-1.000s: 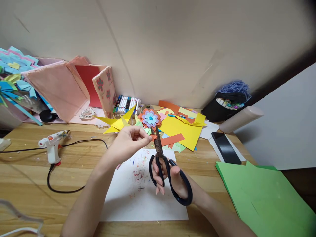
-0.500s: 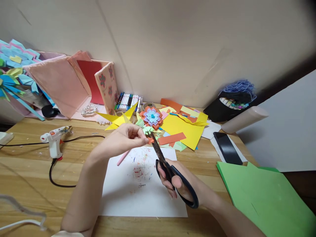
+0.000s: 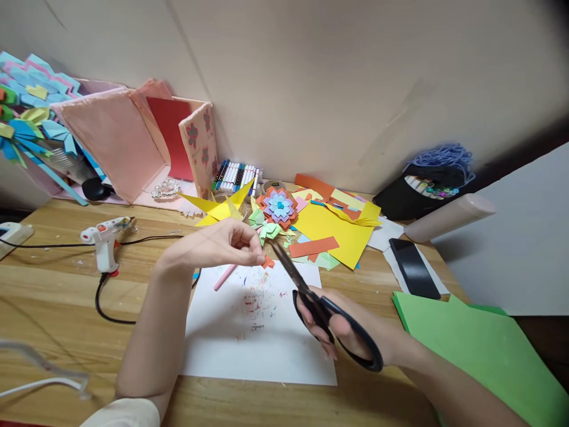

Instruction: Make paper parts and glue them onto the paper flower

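My left hand [image 3: 220, 244] pinches a small orange paper piece [image 3: 267, 261] above the top edge of a white sheet [image 3: 258, 344] marked with coloured scribbles. My right hand [image 3: 344, 332] grips black-handled scissors [image 3: 329, 311], fingers through the loops. The blades are closed and point up-left, their tip just right of the orange piece. A pink pencil [image 3: 224, 277] lies under my left hand. Behind it sits a layered paper flower [image 3: 279, 207] in orange, purple and blue.
A glue gun [image 3: 105, 236] with a black cord stands at the left. Yellow and orange paper scraps [image 3: 331, 228], markers [image 3: 235, 177], a pink box [image 3: 133, 139], a black phone [image 3: 414, 268], a marker case [image 3: 422, 193] and green sheets [image 3: 480, 350] surround the white sheet.
My right hand has drawn the scissors down and to the right, tilting the blades left. The blades now sit beside the orange piece. My left hand has sunk slightly, still pinching it.
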The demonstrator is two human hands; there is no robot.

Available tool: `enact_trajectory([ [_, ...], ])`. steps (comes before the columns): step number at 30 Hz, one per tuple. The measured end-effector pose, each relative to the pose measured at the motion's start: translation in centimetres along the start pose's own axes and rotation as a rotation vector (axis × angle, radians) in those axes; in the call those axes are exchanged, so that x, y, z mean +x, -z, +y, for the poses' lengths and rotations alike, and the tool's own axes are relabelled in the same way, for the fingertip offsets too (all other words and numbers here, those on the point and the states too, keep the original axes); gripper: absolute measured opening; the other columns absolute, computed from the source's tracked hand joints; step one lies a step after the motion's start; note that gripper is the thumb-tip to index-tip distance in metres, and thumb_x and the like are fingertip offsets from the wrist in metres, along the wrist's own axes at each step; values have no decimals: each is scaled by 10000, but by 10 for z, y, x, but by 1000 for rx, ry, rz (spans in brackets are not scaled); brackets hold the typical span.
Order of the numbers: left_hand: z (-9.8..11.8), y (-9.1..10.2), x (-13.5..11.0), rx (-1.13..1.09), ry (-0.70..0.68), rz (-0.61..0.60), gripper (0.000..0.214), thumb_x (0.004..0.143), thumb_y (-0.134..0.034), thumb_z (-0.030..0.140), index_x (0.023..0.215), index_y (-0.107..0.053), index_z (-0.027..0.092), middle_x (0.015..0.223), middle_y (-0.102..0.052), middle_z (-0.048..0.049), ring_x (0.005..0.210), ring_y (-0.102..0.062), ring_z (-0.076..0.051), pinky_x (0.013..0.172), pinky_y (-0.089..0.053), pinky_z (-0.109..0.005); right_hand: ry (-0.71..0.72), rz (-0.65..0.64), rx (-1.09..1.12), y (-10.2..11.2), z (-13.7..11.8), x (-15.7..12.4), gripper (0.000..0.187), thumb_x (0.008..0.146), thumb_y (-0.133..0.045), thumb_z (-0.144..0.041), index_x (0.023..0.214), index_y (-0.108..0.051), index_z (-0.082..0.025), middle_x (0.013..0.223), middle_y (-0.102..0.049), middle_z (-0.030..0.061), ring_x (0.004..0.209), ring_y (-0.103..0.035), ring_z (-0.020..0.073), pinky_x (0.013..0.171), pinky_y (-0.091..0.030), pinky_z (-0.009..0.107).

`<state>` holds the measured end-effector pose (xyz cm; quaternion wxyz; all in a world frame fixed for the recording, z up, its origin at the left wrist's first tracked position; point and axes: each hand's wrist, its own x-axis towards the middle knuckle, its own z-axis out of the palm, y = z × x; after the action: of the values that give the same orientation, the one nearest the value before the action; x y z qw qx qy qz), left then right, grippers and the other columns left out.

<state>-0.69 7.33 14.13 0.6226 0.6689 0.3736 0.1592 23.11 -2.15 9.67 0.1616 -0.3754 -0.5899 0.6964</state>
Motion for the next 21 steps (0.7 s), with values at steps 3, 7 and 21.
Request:
enact_trajectory([
  [3,-3,-3,4,47,-24,90,156,648,-663,314,599,-640,168,580,-619,-15,543,-563,-127,511,-415,-216,103,40,47,2,5,9,686,674,-276,-804,858,-453,-167,649,-431,-22,524,-460,97,533,-456,258],
  [7,-5,-15,11,77,-40,234,171,682,-628,330,641,-629,164,575,-586,-4,519,-537,-114,503,-402,-219,173,381,97,-1,-3,30,396,828,-441,-558,882,-473,-167,637,-475,-26,563,-500,102,578,-447,247],
  [21,2,-36,17,28,4,245,255,707,-624,402,717,-628,147,654,-611,1,620,-535,-108,568,-397,-206,316,673,59,12,-20,50,222,801,-568,-368,770,-520,-154,588,-559,-16,549,-533,103,555,-458,233],
])
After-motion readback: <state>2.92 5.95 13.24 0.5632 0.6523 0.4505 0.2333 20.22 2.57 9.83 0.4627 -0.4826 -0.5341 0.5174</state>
